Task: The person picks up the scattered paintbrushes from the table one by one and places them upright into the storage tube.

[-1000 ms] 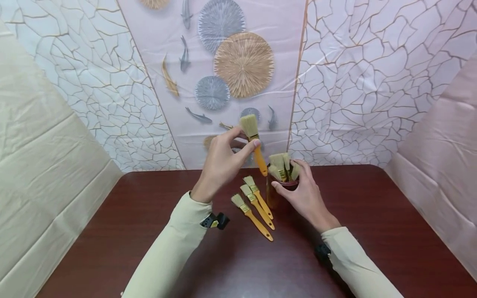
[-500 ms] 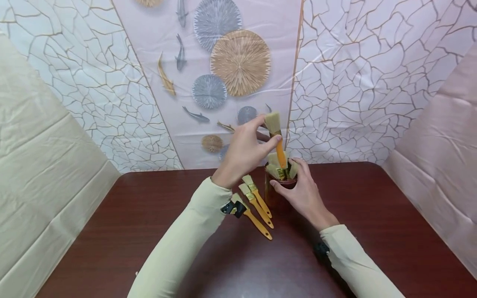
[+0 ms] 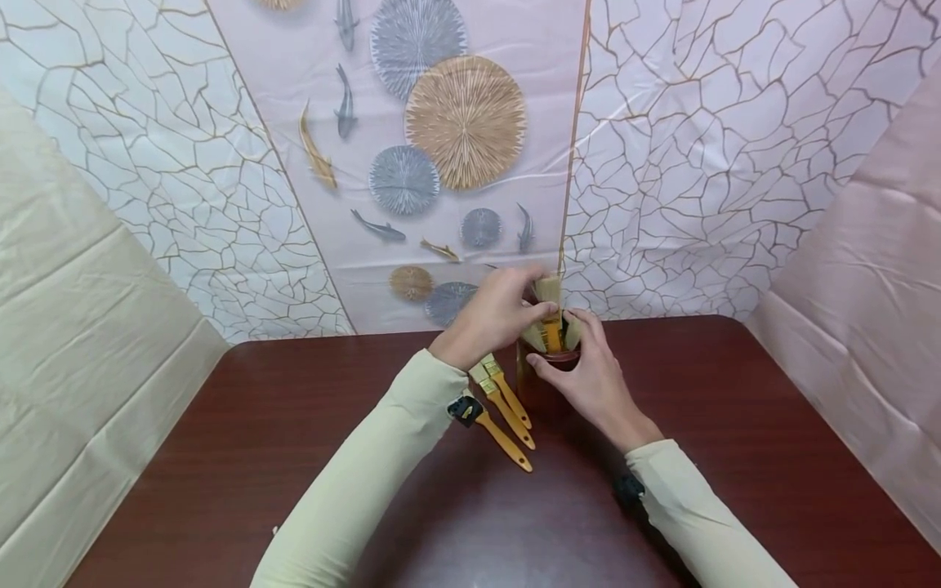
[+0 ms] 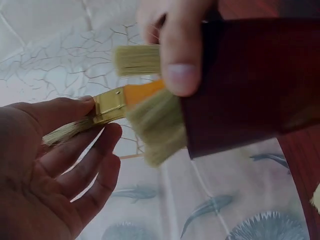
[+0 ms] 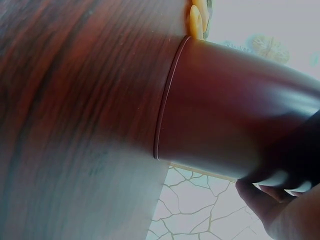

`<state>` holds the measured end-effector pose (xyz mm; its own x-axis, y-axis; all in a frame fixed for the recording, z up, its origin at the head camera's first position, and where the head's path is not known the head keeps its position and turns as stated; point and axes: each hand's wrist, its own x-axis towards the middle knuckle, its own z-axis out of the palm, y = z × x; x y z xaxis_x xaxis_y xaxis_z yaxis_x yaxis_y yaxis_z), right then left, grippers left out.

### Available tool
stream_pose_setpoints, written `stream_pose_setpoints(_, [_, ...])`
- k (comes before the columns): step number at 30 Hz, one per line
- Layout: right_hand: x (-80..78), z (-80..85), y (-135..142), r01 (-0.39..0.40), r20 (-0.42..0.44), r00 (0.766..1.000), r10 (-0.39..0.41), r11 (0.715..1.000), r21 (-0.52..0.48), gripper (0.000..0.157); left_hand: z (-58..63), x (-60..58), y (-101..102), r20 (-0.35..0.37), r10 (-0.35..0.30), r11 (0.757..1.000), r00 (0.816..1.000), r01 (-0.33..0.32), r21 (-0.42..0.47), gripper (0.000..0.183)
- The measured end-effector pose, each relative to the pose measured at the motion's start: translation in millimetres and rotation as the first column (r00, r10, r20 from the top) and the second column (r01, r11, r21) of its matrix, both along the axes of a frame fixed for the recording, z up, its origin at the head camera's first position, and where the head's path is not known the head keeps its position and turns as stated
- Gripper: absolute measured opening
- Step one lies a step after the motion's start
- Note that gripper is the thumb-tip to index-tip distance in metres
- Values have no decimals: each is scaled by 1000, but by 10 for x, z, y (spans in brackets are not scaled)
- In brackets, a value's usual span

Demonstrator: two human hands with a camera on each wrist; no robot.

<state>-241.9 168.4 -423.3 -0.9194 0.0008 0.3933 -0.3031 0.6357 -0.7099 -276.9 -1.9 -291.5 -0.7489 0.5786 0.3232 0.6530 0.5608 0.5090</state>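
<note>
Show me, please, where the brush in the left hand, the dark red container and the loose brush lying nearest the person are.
Held brush (image 4: 109,106): left wrist view, on its metal band.
Dark red container (image 5: 225,107): right wrist view, on its side wall.
Nearest loose brush (image 3: 505,443): head view, on its handle.

Brush (image 4: 109,106) in my left hand (image 3: 491,317): shiny brass-look metal ferrule, smooth handle (image 4: 142,92), rough matt bristles (image 4: 70,131). Cup (image 5: 220,110) in my right hand (image 3: 597,392): smooth, glossy. Counter (image 3: 220,457): wood-grained, semi-gloss. Far sheet (image 3: 662,163): creased, cloth-like. My sleeves (image 3: 367,457): matt cloth.
</note>
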Motion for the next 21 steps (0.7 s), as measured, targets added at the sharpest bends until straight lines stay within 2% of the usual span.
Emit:
stream_pose_setpoints(3, [-6, 1, 1, 5, -8, 1000, -5, 1000, -2, 90, -38, -29, 17, 8, 0, 998, 1000, 1, -57, 9])
stream_pose_setpoints(6, [-9, -1, -2, 10, -16, 1000, -10, 1000, -5, 90, -63, -53, 43, 37, 10, 993, 999, -5, -120, 18])
stream_pose_setpoints(10, [-3, -7, -10, 10, -16, 1000, -10, 1000, -4, 90, -87, -77, 73, 66, 63, 981, 996, -50, -187, 19])
stream_pose_setpoints(13, [5, -12, -17, 11, -13, 1000, -11, 1000, -5, 91, -108, -84, 75, 39, 158, 971, 987, -148, -189, 12])
stream_pose_setpoints(16, [5, -12, -19, 16, -22, 1000, -16, 1000, -7, 91, -125, -87, 59, 7, 256, 953, 967, -252, -167, 10])
stream_pose_setpoints(18, [2, -11, -17, 17, -29, 999, -17, 1000, -8, 91, -128, -85, 44, -8, 288, 944, 957, -286, -163, 12])
stream_pose_setpoints(21, [-6, -12, -11, 20, -29, 999, -20, 1000, -1, 92, -137, -90, 13, 25, 276, 954, 961, -271, -130, 12])
